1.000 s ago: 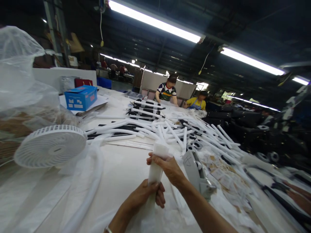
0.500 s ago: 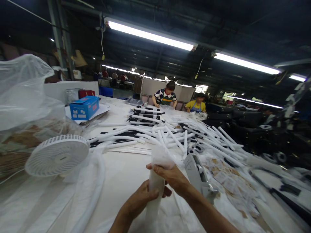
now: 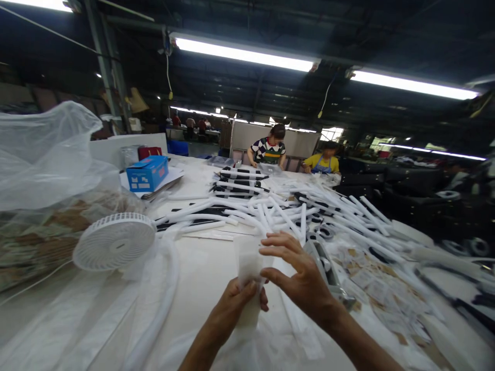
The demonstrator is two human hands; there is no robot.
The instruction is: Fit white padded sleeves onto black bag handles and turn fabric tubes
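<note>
Hidden / unclear: the lower end of the white wrapped piece [image 3: 248, 281] runs down behind my left hand [image 3: 235, 304] and is lost in loose clear film near the tabletop's near edge; what is inside the wrap I cannot make out. Both my forearms are cut off by the bottom of the view. The pile of white tubes [image 3: 278, 211] toward the far edge blurs together, single pieces hard to separate. Contents of the clear plastic bag [image 3: 46, 170] at the left edge show only as brown patches.

Grip, left: fingers and thumb clamped round the wrapped piece about midway, holding it upright above the tabletop [image 3: 201, 268], near the middle of the near edge.

Grip, right: my right hand [image 3: 299, 273] is apart, fingers spread and slightly curled, nothing enclosed. Thumb tip sits just beside the upper end of the piece; whether it touches the wrap I cannot tell.

Pose: left forearm rises from the bottom edge, wrist bent inward. Right forearm comes in from the lower right, palm turned toward the piece, fingers pointing left.

Around: white fan head [image 3: 115, 241] lies face-up to the left; grey metal part [image 3: 328, 273] lies just right of my right hand.
</note>
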